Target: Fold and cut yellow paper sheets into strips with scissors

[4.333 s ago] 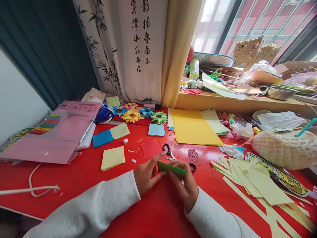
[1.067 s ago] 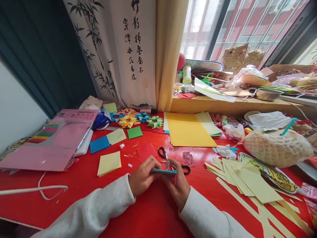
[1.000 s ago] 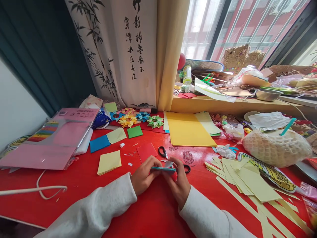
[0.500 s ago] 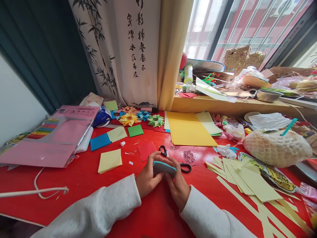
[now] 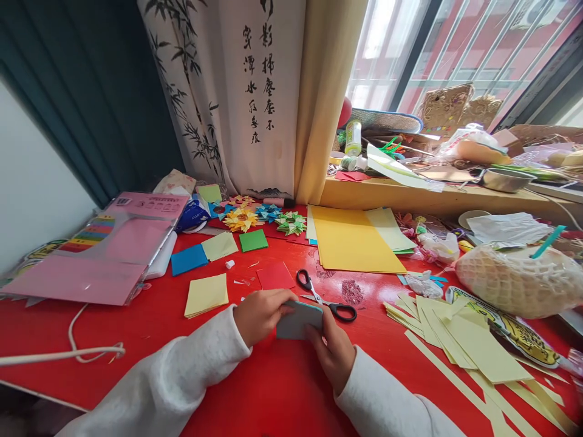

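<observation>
Both hands pinched a folded blue paper square (image 5: pixel 297 320) near the red tabletop's (image 5: pixel 282 388) front edge. The left hand (image 5: pixel 260 315) curled over its left side; right hand (image 5: pixel 334 349) fingers pressed its right.

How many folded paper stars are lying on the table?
4, in a row by the curtain: orange-pink star, yellow star, blue star, green star. More may be hidden among the clutter.

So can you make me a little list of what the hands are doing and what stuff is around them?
left hand: pinches the left edge of the folded blue-grey paper square
right hand: fingers on the paper's right edge
paper: folded, low over the red table
behind the hands: black-handled scissors, lying flat
left of hands: pale yellow paper stack
right side: pale yellow paper strips
</observation>
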Motion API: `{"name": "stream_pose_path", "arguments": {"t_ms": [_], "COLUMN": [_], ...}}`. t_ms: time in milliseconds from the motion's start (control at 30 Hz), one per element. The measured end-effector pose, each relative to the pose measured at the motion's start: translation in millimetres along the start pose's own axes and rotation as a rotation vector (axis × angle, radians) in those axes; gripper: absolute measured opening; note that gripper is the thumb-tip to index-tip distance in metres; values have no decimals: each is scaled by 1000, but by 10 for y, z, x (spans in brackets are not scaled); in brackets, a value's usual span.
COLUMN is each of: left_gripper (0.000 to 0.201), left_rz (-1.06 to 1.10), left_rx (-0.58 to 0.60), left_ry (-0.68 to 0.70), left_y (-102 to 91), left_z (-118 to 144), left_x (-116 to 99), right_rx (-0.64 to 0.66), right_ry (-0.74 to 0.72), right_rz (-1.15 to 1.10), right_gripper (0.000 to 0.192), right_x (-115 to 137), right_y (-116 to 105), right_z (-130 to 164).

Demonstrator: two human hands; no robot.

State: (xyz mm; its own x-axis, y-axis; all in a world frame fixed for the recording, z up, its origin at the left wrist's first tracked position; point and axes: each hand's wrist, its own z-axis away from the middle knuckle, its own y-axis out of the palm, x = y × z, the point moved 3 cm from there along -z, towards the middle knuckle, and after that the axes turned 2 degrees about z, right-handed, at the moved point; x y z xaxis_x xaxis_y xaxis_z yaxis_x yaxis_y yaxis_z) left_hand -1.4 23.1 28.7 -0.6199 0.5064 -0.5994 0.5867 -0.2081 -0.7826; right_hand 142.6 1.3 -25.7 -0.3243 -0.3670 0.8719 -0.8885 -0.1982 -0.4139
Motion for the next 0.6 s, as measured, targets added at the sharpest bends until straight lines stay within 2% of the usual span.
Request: {"name": "stream_pose_path", "arguments": {"t_ms": [133, 200, 233, 300, 400, 500, 600], "left_gripper": [16, 24, 29, 28, 27, 26, 27], "left_rz": [120, 209, 248, 236, 153, 66, -44], "left_rx": [-214, -321, -318, -220, -82, -2, 65], "left_ry": [-116, -184, -213, -303, -434, -537, -607], "left_y": [-404, -626, -705, -784, -754, -631, -522], "left_z": [-215, -435, -571, -861, -1218, -1411, -1499], "left_x": [74, 204, 293, 515, 884, 1188, 1364], "right_rx": [-99, -106, -105, -99, -94, -97, -105], "right_ry": [39, 71, 76, 69, 41, 11, 3], "right_rz": [-123, -132, -127, -112, -99, -90, -80], "right_gripper": [27, 26, 26, 26, 26, 28, 28], "right_x": [-7, -26, -33, -40, -32, -10, 13], "right_y": [-13, -8, -6, -4, -6, -9, -17], "right_z": [-15, -23, -25, -26, -27, -32, -37]}}
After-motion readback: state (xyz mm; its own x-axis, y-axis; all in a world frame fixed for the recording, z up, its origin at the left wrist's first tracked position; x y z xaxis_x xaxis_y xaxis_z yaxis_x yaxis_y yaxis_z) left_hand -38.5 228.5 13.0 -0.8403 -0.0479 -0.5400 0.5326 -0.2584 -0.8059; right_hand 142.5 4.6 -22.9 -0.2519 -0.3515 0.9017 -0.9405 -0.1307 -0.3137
